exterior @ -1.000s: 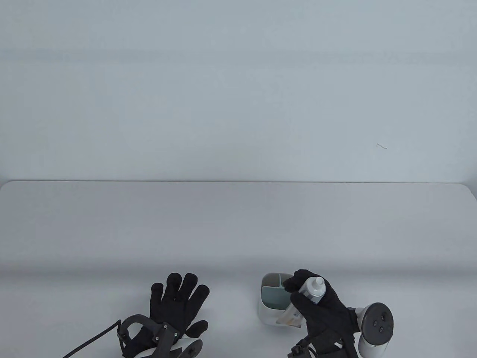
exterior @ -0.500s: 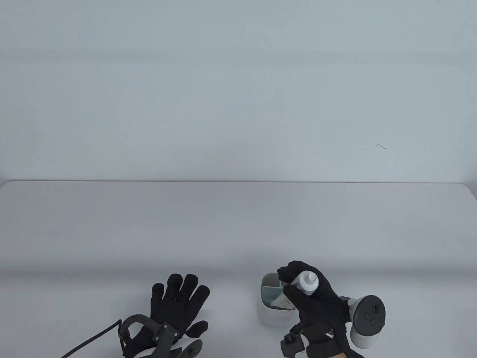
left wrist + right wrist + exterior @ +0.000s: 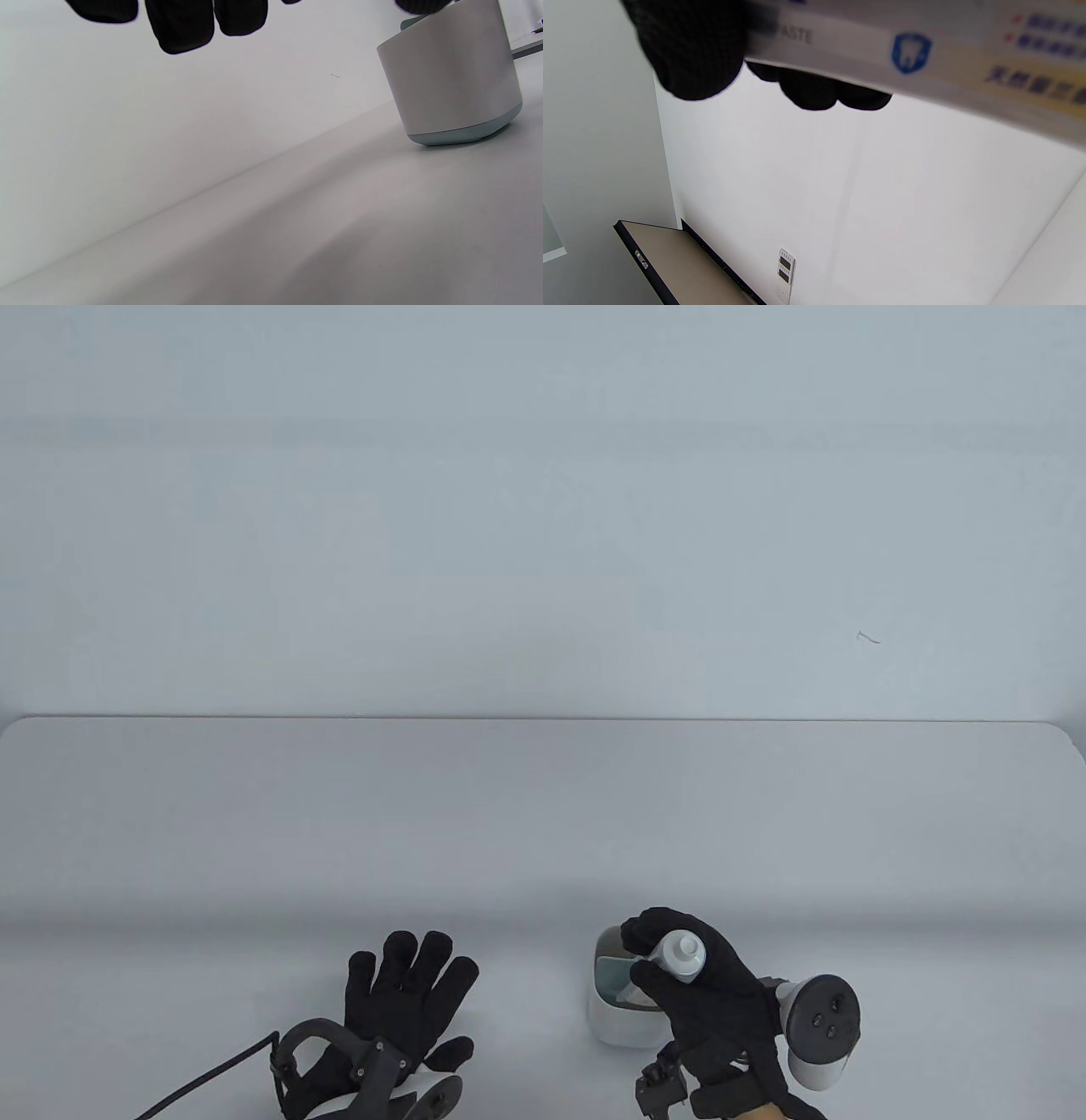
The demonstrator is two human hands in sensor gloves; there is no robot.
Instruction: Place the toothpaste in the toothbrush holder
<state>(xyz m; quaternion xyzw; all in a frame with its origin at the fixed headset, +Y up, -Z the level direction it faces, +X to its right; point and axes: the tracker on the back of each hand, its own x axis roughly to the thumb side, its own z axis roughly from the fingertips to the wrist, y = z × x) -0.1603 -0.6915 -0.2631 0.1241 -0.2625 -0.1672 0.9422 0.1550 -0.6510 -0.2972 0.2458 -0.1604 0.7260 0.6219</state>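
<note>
Gripping the toothpaste (image 3: 679, 957) cap-up, the right hand (image 3: 717, 993) has its lower end inside the toothbrush holder (image 3: 615, 1027); seating and release appear to remain, while the left hand (image 3: 407, 993) rests flat, fingers spread.

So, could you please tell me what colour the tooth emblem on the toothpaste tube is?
Blue, clearest in the right wrist view on the white toothpaste tube.

Left hand (image 3: 407, 997) flat, palm down, fingers spread and extended, right hand (image 3: 708, 984) curled in a grip, knuckles up, wrist raised
</note>
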